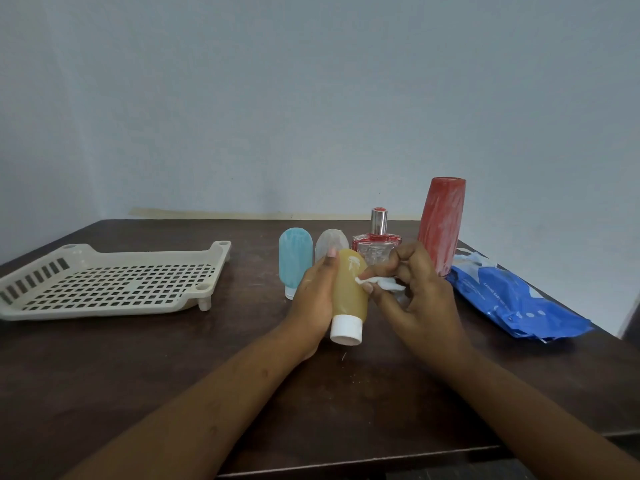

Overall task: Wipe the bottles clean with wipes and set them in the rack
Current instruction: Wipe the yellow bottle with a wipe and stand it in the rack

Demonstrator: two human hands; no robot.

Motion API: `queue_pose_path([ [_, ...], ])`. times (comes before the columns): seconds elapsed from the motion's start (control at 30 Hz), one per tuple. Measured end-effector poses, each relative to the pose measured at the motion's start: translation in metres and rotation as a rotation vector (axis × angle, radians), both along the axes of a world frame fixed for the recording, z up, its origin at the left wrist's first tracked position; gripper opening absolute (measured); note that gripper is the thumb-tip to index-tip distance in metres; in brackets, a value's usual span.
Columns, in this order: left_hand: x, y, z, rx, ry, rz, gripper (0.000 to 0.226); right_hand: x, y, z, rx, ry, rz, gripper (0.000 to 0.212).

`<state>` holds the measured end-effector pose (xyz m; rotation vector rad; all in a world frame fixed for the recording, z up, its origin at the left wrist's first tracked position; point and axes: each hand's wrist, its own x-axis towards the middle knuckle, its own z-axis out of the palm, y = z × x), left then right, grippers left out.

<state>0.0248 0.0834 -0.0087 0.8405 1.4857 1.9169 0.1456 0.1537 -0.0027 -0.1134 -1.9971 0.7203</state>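
My left hand (313, 296) grips a yellow squeeze bottle (349, 294) with a white cap, held cap-down above the table. My right hand (419, 296) pinches a crumpled white wipe (382, 283) against the bottle's right side. White smears show near the bottle's top. Behind stand a blue squeeze bottle (295, 261), a pale grey squeeze bottle (330, 242), a glass perfume bottle (376, 242) with a silver cap, and a tall red bottle (441, 223). The cream perforated rack (114, 284) sits at the left with nothing in it.
A blue pack of wipes (512, 303) lies at the right, near the table's right edge. The dark wooden table (173, 368) stands against a pale wall. Its front edge runs under my forearms.
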Motion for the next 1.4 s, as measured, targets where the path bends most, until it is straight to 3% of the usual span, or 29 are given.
queue_pose_path([
  [0.37,0.004,-0.005,-0.001,-0.070,-0.026,-0.297,0.049,-0.002,0.013,-0.001,-0.038,0.068,-0.164,0.036],
  [0.5,0.004,-0.007,0.002,-0.041,-0.078,-0.240,0.044,-0.001,0.008,0.000,-0.041,0.043,-0.090,0.040],
  [0.7,-0.002,-0.001,-0.002,-0.090,-0.042,-0.081,0.056,0.000,0.003,-0.002,-0.010,0.006,0.011,0.033],
  [1.0,0.002,-0.004,-0.002,-0.054,0.019,-0.308,0.043,-0.002,0.013,0.000,-0.040,0.074,-0.156,0.038],
  [1.17,0.003,-0.005,-0.002,-0.039,0.072,-0.297,0.056,-0.002,0.009,-0.001,-0.056,0.074,-0.106,0.036],
  [1.4,-0.001,-0.004,-0.003,-0.089,0.123,-0.157,0.039,0.000,0.002,-0.004,0.055,0.014,0.000,0.033],
])
